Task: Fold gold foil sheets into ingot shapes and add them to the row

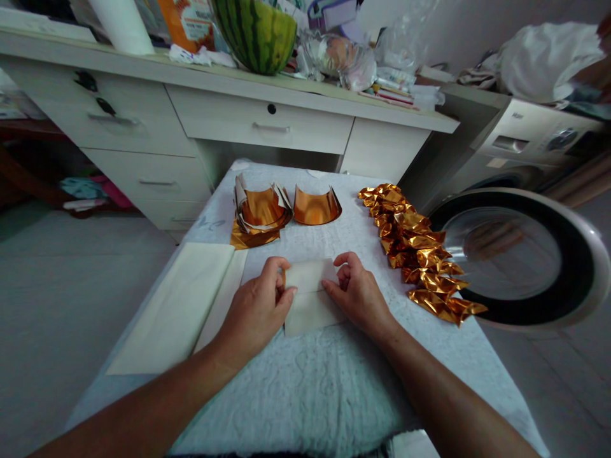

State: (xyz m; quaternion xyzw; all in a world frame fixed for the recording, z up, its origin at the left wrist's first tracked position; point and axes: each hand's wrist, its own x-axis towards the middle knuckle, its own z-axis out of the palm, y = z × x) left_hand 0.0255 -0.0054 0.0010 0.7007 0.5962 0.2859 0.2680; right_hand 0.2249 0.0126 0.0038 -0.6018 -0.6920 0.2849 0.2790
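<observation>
Between my hands is a creased sheet of off-white paper (311, 308), a sliver of gold showing at its left edge. My left hand (260, 302) pinches its left side between thumb and fingers. On the right side, my right hand (360, 292) grips it the same way. Beyond my hands lie curled gold foil sheets (317, 208) and, left of them, a stack of curled gold and white sheets (261, 207). A row of folded gold foil pieces (417, 248) runs along the table's right side. Larger off-white paper (176, 299) lies flat at left.
A cloth-covered table (305, 394) is under my arms. Behind it stands a white desk (267, 130) with drawers, holding a cut watermelon (258, 38) and plastic bags. At right, a washing machine's round door (515, 254) hangs open beside the table's edge.
</observation>
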